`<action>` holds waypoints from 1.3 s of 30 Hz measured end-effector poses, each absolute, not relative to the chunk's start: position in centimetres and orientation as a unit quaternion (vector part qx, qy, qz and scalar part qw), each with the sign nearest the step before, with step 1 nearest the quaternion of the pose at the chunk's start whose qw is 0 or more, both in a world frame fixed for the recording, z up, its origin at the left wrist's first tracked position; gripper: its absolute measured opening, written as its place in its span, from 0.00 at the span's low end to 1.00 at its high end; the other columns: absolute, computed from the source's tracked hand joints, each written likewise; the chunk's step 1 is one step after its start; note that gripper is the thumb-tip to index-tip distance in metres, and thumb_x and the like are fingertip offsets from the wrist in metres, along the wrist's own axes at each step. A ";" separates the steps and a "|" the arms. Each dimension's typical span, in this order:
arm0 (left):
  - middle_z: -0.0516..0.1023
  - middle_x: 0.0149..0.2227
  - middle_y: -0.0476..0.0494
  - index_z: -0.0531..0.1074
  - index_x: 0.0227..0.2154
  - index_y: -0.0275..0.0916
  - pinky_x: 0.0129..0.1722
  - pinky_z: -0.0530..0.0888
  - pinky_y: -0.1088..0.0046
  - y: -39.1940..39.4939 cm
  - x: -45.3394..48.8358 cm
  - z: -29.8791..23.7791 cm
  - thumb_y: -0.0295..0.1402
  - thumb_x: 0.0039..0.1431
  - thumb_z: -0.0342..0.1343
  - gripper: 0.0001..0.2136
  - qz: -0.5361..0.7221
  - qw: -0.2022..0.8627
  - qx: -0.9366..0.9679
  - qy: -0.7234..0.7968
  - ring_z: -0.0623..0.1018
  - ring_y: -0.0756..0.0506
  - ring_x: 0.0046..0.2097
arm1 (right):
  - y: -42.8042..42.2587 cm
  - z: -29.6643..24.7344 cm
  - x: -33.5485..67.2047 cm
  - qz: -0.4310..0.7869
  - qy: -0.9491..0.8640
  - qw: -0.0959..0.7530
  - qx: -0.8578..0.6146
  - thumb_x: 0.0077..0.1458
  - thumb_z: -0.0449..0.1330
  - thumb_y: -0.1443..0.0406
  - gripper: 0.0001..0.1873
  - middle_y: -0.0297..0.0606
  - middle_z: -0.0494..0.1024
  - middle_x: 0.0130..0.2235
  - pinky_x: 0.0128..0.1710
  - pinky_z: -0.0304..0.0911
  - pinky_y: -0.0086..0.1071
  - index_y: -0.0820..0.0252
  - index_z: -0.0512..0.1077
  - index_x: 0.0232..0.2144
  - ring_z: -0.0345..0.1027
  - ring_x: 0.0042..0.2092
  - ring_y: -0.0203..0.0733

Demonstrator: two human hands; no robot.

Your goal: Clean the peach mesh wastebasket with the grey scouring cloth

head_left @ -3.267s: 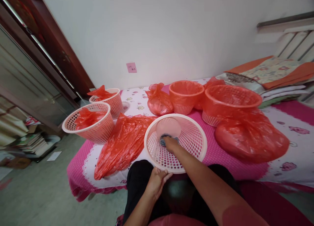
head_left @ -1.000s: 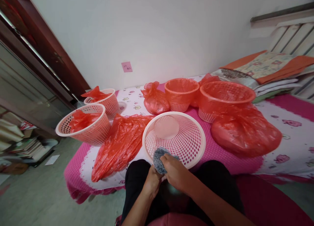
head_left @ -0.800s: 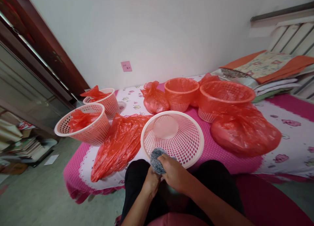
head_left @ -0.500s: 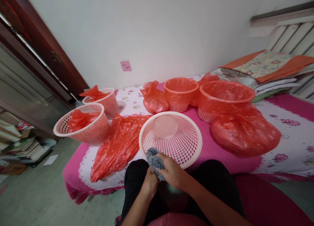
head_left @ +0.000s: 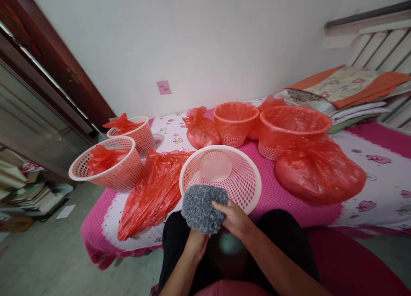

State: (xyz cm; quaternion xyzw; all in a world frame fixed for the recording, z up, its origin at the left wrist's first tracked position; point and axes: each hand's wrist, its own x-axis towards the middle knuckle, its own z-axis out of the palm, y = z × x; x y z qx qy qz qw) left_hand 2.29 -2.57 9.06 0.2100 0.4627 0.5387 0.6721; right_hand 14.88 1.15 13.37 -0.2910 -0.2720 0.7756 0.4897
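A fuzzy grey cloth (head_left: 202, 208) spreads out above my lap, before the near rim of a pink mesh plastic basket (head_left: 253, 167) that lies tipped with its opening towards me. My right hand (head_left: 236, 219) pinches the cloth's right edge between thumb and fingers. Under its lower edge my left hand (head_left: 196, 243) holds it from below, with most of its fingers hidden by the fabric. To the left of the basket lies a crumpled red plastic bag (head_left: 154, 193), flat on the bed.
Two pink baskets (head_left: 128, 174) with red plastic inside stand at left. Behind are a tied red bag (head_left: 204, 133) and a red-lined basket (head_left: 236, 120). On the right, a larger lined basket (head_left: 293, 124) stands behind a full red bag (head_left: 317, 169). Folded bedding (head_left: 349, 86) lies beyond.
The grey cloth was bunched between my hands and is now opened out broad and flat. My right hand has shifted slightly right and down along its edge.
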 end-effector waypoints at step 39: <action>0.87 0.42 0.36 0.81 0.41 0.36 0.54 0.78 0.58 -2.5 3.1 8.9 0.38 0.36 0.80 0.26 0.572 0.638 0.216 0.469 0.83 0.33 0.51 | -0.2 13.4 17.4 0.396 -0.793 0.271 -0.374 0.48 0.67 0.71 0.37 0.47 0.72 0.62 0.67 0.57 0.49 0.57 0.70 0.62 0.65 0.64 0.54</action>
